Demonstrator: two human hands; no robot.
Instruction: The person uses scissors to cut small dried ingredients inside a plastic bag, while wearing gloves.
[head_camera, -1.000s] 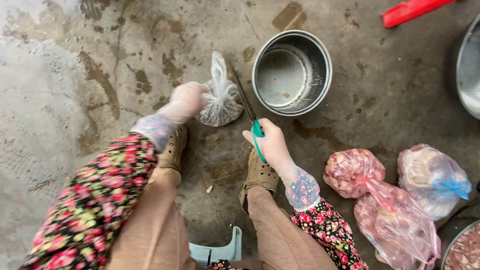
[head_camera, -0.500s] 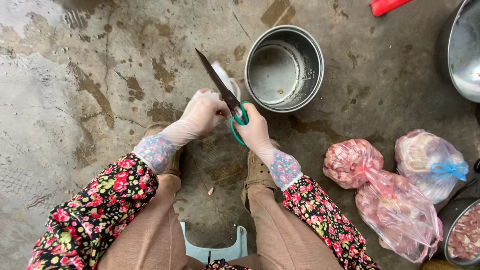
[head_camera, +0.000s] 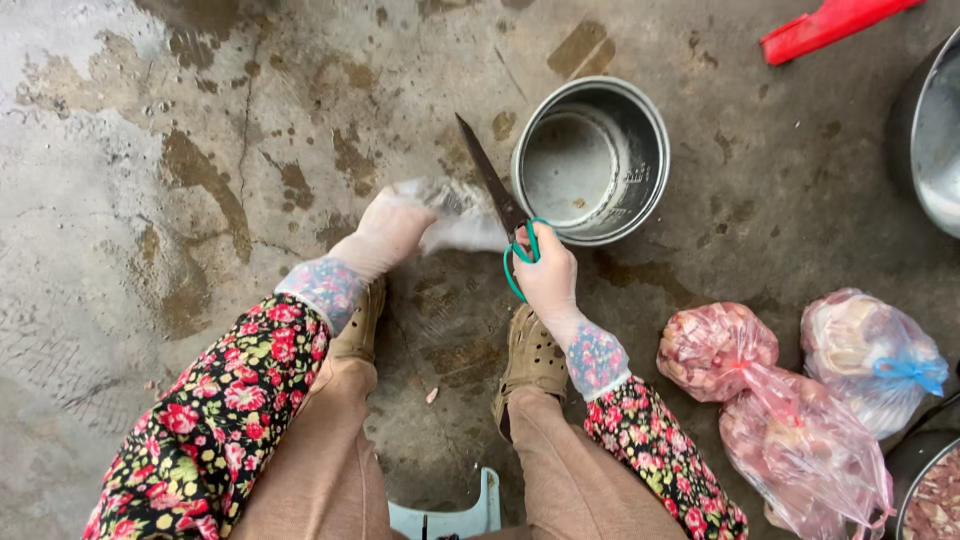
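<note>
Soft, even daylight; pale glare on wet floor (head_camera: 90, 150) at upper left. Shadows faint. Slight wide-angle bending at edges.

Floor (head_camera: 150, 150): bare concrete, grey, wet patches + brown stains, crack running down from upper centre.

Landmark = steel pot (head_camera: 590, 160), round, open, stands directly on floor, upper centre.

- Red plastic item (head_camera: 825, 22): up and right of pot, well apart, partly cut by frame edge.
- Large metal basin (head_camera: 930, 140): right of pot, at frame edge, only part visible.
- Three tied clear bags w/ pinkish contents (head_camera: 715, 350): below-right of pot, lying on floor, touching each other; one w/ blue tie.
- Dark bowl (head_camera: 925, 490): far below-right of pot, corner, contents unclear.
- Two tan shoes (head_camera: 535, 360): below pot, soles on floor.
- Pale blue stool edge (head_camera: 450, 515): directly below pot, bottom edge.
</note>
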